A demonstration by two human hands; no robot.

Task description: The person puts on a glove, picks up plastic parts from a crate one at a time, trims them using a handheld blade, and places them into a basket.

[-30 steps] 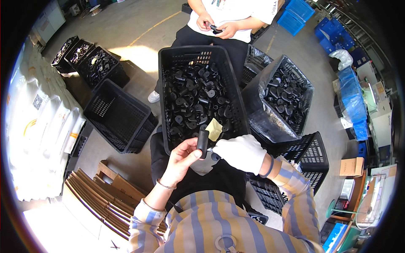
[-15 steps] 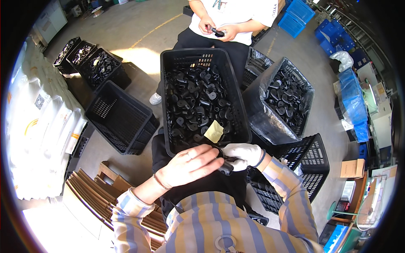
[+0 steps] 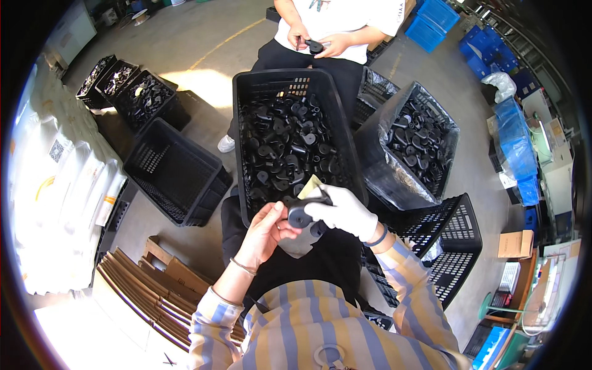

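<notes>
A black plastic part [image 3: 300, 217] with a rounded, disc-like end is held over the near edge of a black crate [image 3: 242, 203]. My right hand [image 3: 346, 213], in a white glove, is closed around its right side. From the left, my bare left hand [image 3: 265, 235] pinches the part's other side with thumb and curled fingers; their exact contact is partly hidden. Many similar black parts [image 3: 287, 145] fill the crate. A yellowish paper slip [image 3: 309, 187] lies on them, partly covered by my right hand.
Across the crate, a person [image 3: 336, 31] holds a similar black part [image 3: 314, 47]. A lined crate of parts [image 3: 407, 179] stands right, a black crate [image 3: 179, 179] left. Flattened cardboard [image 3: 139, 296] is stacked at lower left, beside white sacks [image 3: 68, 185].
Both hands have lifted and turned the black part, so its rounded end now shows. My left hand has swung from lying across it to pinching its left side. The paper slip looks partly covered.
</notes>
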